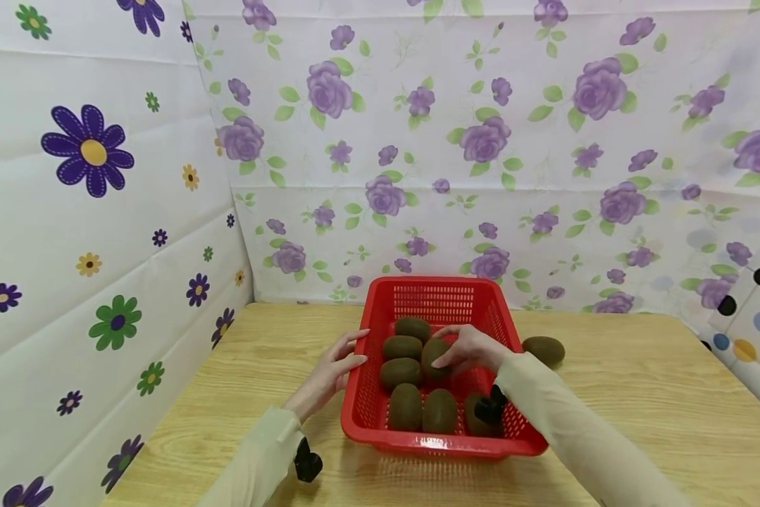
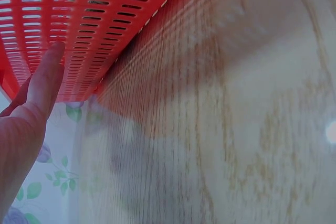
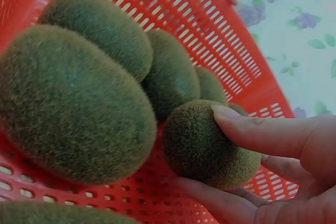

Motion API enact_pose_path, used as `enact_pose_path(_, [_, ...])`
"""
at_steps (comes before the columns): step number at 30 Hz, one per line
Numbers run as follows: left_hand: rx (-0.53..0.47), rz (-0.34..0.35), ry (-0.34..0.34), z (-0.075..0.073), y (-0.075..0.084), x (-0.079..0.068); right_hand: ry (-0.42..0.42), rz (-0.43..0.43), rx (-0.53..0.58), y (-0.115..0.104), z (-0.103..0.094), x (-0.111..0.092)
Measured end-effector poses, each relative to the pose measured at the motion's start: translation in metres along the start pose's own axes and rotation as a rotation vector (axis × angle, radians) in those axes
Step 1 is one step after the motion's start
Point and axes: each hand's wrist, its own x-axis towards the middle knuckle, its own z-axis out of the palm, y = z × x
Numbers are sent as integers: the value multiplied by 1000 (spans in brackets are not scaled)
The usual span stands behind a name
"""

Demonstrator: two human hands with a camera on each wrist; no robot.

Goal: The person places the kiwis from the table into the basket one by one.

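A red plastic basket [image 1: 439,443] with slotted walls holds several brown, fuzzy kiwis [image 1: 405,407]. Inside it, my right hand [image 1: 471,350] grips one kiwi [image 1: 435,360] between thumb and fingers. The right wrist view shows the thumb on top of this kiwi [image 3: 197,135] and fingers beneath, beside other kiwis [image 3: 76,103]. My left hand [image 1: 335,366] is at the basket's left side, fingertips right at the rim. In the left wrist view, a straight finger [image 2: 44,80] touches the slotted outer wall [image 2: 89,30].
One more kiwi [image 1: 543,351] lies on the wooden table [image 1: 620,401], just right of the basket. Flower-printed cloth [image 1: 418,176] hangs behind the table, and another printed cloth [image 1: 101,232] along the left side. Black wrist cameras [image 1: 307,461] are strapped below the sleeves.
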Motion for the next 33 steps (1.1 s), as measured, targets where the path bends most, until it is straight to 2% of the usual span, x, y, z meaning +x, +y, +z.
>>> enact_pose_path(5, [28,-1,-11,6,10,-6,-21,6,-47,5,4,2])
enact_pose_path(16, [25,3,-6,7,11,-6,-38,43,-120,7,8,2])
enact_pose_path(23, [-2,1,2,-3,-8,4,-36,62,-133,6,9,2])
enact_pose_path(33, [-11,34,49,-3,-11,4,-48,83,-149,-2,7,-2])
